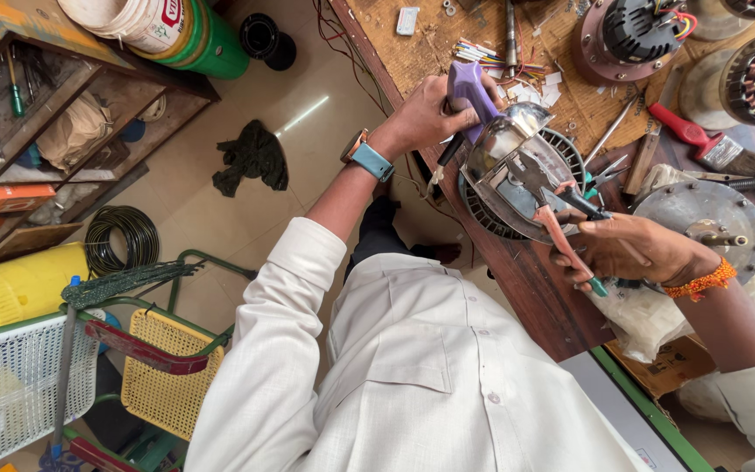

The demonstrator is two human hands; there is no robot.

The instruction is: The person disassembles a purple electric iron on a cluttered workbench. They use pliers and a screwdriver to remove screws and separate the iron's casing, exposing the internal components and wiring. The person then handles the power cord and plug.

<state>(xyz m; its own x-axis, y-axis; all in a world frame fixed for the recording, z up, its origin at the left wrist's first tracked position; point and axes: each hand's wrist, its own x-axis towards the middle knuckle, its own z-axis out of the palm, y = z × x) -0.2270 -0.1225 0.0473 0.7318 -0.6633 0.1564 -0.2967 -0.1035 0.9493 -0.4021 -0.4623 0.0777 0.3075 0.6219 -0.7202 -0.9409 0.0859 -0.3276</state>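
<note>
Left hand (pixel 425 118) is wrapped tight round the purple-handled tool (pixel 469 87), its tip down at the left rim of the metal motor housing (pixel 509 149). The housing overhangs the workbench's (pixel 552 315) near edge, between both hands. The pliers (pixel 561 210) slant from the right hand (pixel 635 249) up-left onto the housing. The right-hand fingers are clenched on the pliers' handles, and this hand is the nearer one.

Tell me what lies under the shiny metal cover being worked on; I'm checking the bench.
Under the metal cover a black ribbed ring shows on the wooden bench; its middle is covered.
</note>
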